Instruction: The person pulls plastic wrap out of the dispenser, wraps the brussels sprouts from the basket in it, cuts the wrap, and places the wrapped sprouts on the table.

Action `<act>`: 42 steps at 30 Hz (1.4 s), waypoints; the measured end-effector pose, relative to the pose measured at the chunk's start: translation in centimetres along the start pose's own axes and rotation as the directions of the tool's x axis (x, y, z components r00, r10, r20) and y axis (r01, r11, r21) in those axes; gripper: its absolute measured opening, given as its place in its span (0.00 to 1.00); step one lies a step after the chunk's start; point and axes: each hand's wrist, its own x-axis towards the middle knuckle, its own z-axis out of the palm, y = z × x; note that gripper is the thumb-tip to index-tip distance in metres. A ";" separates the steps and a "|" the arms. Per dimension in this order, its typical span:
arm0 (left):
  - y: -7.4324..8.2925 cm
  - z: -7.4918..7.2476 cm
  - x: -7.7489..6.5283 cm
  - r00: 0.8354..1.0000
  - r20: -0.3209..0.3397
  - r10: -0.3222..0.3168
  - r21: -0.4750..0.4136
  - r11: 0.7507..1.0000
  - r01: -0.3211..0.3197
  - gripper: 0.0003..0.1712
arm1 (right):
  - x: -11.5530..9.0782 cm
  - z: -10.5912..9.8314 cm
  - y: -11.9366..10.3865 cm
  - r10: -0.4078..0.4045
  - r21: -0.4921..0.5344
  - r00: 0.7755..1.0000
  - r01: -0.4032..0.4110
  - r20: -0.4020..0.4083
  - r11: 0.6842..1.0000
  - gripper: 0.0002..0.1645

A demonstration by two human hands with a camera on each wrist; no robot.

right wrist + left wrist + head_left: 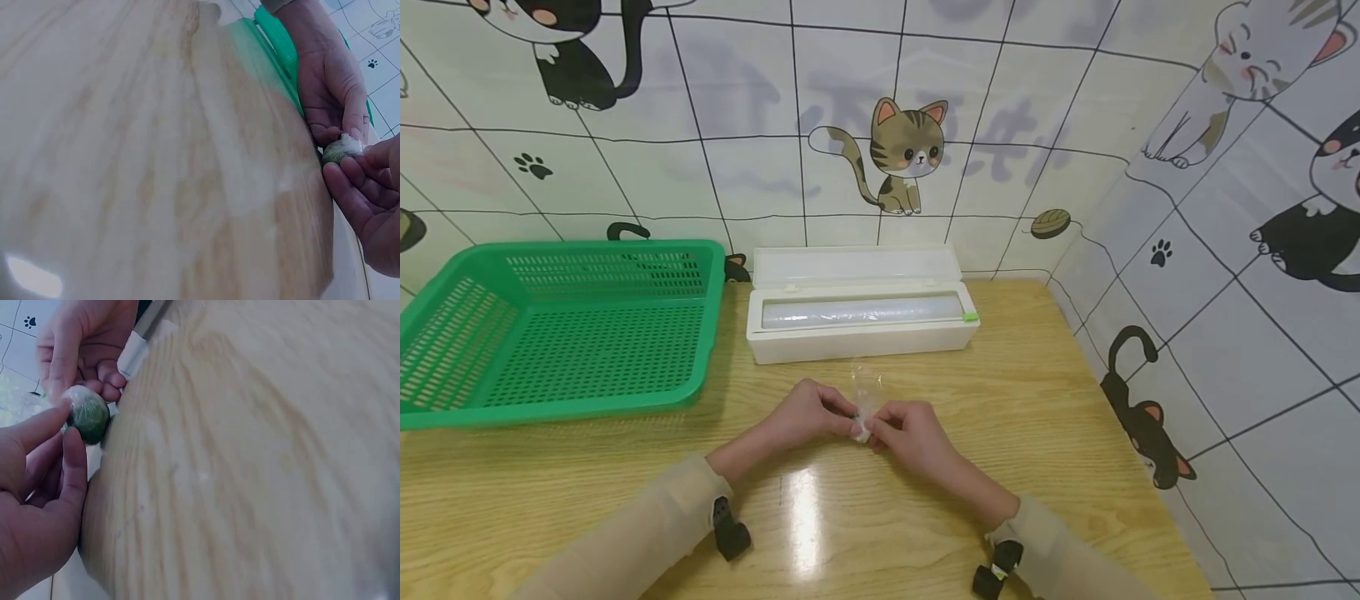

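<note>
In the head view, my left hand (808,414) and right hand (917,435) meet over the table, pinching between them a small round green thing wrapped in clear plastic film (90,415). A loose tail of the film (867,383) stands up beyond the fingertips. The left wrist view has the left thumb and fingers on the near side of the wrapped thing, with the right hand's fingers at its far side. From the right wrist, its whitish, bunched film (352,145) shows between both hands' fingertips. Fingers hide part of it, so its exact kind cannot be told.
Behind the hands stands a white cling film box (857,343), lid raised, with a film roll (861,312) inside and a green slider (971,317) at its right end. A green plastic basket (700,367) stands on the left of the wooden table (1037,375). Cat-patterned walls (745,175) border the table.
</note>
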 end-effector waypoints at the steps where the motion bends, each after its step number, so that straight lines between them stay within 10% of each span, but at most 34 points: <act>1: 0.0 0.1 0.0 1.000 -0.004 -0.007 -0.009 1.000 0.007 0.14 | 0.1 0.0 -0.1 0.019 0.010 1.000 -0.019 -0.004 1.000 0.11; 18: 1.2 0.1 -0.6 0.999 -0.023 -0.050 0.025 0.998 0.050 0.12 | 0.9 -0.6 -0.7 0.193 0.056 0.978 -0.197 0.074 0.979 0.19; 30: 1.6 -0.3 -0.1 0.997 -0.010 -0.078 0.058 0.995 0.078 0.13 | 1.6 -1.1 -0.7 0.114 -0.171 0.993 -0.119 -0.041 0.978 0.14; 42: 1.8 -0.4 -0.1 0.998 0.007 -0.067 0.046 0.997 0.067 0.11 | 2.3 -1.0 -0.7 0.214 -0.016 0.976 -0.213 0.029 0.977 0.10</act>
